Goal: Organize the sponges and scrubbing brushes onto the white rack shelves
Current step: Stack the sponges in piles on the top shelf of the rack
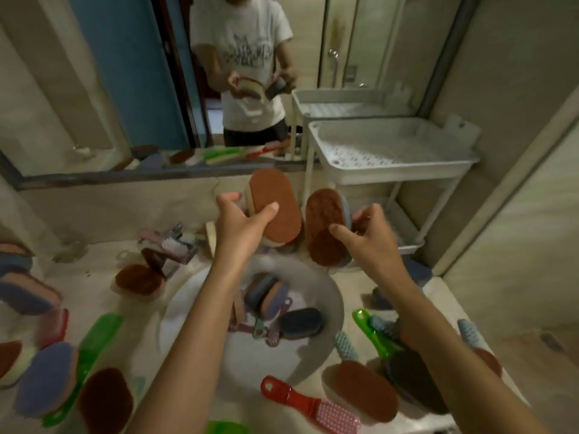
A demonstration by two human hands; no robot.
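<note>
Two brown-faced sponges are held up over the sink (pixel 326 296): left hand (pixel 241 220) grips one sponge (pixel 275 205), right hand (pixel 369 227) pinches the other sponge (pixel 326 223), just left of the white rack (pixel 394 155) at far right.

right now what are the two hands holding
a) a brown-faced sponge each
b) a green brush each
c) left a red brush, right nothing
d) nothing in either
a: the left hand grips a brown-faced sponge and the right hand grips a second brown-faced sponge, both raised above the sink.
</note>
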